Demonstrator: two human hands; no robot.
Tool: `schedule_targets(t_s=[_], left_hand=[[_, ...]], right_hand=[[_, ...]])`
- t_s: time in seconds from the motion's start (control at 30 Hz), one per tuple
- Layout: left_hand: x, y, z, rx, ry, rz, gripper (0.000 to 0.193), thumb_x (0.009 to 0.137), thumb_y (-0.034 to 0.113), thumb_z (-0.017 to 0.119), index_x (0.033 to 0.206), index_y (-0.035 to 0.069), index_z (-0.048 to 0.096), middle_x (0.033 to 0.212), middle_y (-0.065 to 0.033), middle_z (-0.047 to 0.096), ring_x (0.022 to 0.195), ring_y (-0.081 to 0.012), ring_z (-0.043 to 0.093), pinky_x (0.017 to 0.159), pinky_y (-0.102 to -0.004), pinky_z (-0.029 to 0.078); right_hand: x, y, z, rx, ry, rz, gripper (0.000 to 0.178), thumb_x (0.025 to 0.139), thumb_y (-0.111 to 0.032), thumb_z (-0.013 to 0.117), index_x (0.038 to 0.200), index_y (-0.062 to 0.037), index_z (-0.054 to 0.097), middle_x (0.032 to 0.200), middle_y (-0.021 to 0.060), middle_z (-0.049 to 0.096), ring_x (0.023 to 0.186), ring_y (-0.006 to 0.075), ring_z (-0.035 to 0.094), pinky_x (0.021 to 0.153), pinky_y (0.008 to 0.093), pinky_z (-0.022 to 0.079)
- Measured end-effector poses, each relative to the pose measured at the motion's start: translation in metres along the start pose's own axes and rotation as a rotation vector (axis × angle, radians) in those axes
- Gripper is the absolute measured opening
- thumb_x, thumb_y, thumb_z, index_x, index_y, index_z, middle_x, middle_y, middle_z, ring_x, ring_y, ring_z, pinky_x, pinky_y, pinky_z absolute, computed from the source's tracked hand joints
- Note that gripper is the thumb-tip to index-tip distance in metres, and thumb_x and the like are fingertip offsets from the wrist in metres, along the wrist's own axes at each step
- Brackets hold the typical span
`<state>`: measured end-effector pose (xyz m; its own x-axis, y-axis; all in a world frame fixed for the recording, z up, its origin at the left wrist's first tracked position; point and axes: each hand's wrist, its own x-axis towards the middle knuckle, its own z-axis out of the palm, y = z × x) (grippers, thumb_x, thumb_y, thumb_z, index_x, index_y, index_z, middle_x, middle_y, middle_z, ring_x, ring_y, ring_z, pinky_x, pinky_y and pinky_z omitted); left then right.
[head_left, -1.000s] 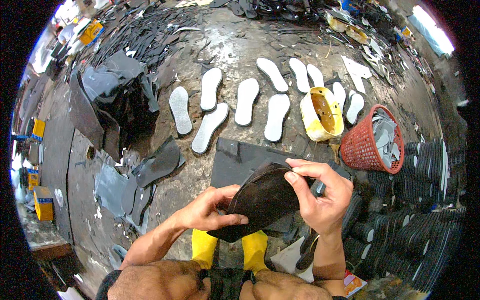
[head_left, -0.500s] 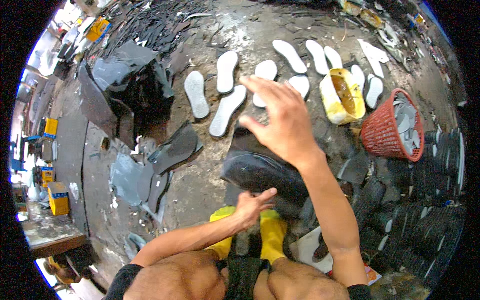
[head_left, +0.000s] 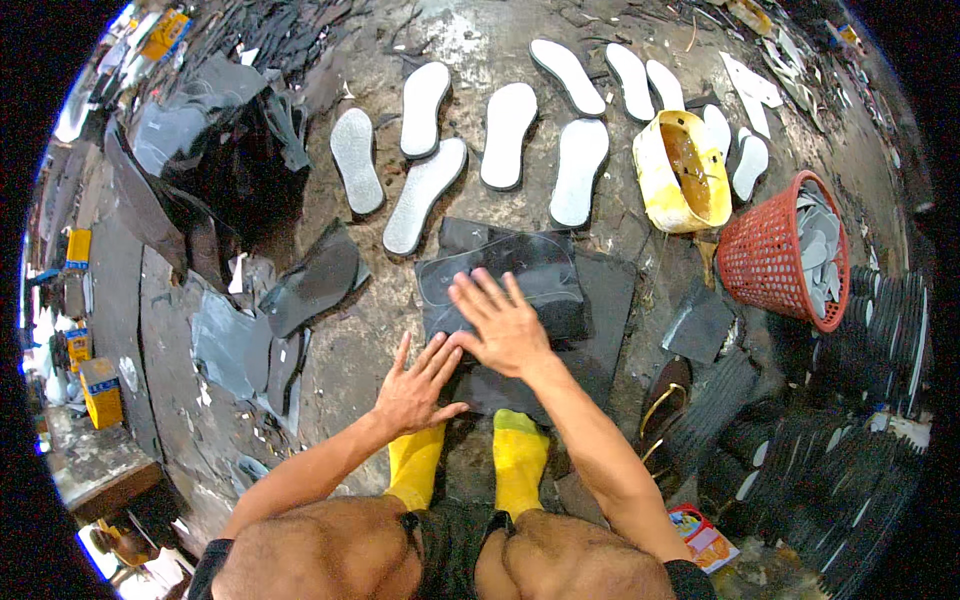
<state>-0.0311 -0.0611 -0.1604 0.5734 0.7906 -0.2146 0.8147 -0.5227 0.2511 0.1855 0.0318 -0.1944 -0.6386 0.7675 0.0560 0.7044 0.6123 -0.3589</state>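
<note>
A black sheet (head_left: 545, 270) with curved, sole-shaped outlines drawn on it lies on darker sheets (head_left: 607, 345) in front of my feet. Flat on its middle rests my right hand (head_left: 503, 330), fingers spread. My left hand (head_left: 415, 385) lies at the sheet's near left corner, its fingers stretched out and their tips close to the right thumb. Neither hand grips anything. Beyond the sheet, several white-topped shoe soles (head_left: 508, 135) are spread over the ground. One grey speckled sole (head_left: 357, 162) lies at their left end.
A yellow cut-open container (head_left: 660, 190) with brown liquid stands right of the soles, beside a tilted red basket (head_left: 765, 250) of grey scraps. Stacked dark soles (head_left: 800, 460) fill the right. Large black sheets (head_left: 215, 150) and grey offcuts (head_left: 235, 340) lie left. My feet wear yellow socks (head_left: 520, 455).
My right hand has come down from above the soles onto the black sheet. The sheet, raised and curled before, now lies flat. My left hand has moved left to its near corner.
</note>
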Motion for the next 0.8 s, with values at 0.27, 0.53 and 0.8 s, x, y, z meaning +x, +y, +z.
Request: schedule_targets(t_s=[0.27,0.53,0.8], left_hand=[[0.002,-0.002,-0.014,-0.056,0.036,0.011,0.084,0.095,0.063,0.053,0.155,0.006,0.039,0.164,-0.0107,0.032,0.154,-0.0267,0.026,0.124,-0.0587,0.009],[0.013,0.005,-0.002,-1.342,0.39,-0.686,0.091,0.095,0.027,0.072,0.16,-0.001,0.016,0.163,-0.0274,0.026,0.151,-0.0345,0.03,0.122,-0.0406,0.026],[0.022,0.008,-0.05,-2.104,0.527,-1.027,0.073,0.094,0.031,0.071,0.155,0.015,0.035,0.122,-0.0101,0.062,0.086,-0.0198,0.061,0.084,-0.0352,0.049]], right_hand=[[-0.026,0.065,-0.041,-0.123,-0.107,0.448,0.073,0.104,-0.052,0.041,0.16,-0.0064,0.028,0.167,0.0113,0.027,0.155,0.0304,0.02,0.124,0.0597,0.006],[-0.051,0.025,-0.082,0.356,0.317,0.352,0.06,0.09,-0.032,0.071,0.141,-0.0032,0.057,0.143,0.0201,0.056,0.13,0.0338,0.055,0.109,0.0429,0.043],[-0.023,-0.097,-0.066,-0.107,0.385,0.099,0.071,0.078,-0.029,0.078,0.143,-0.0138,0.056,0.134,0.0105,0.058,0.113,0.0313,0.056,0.097,0.0467,0.045]])
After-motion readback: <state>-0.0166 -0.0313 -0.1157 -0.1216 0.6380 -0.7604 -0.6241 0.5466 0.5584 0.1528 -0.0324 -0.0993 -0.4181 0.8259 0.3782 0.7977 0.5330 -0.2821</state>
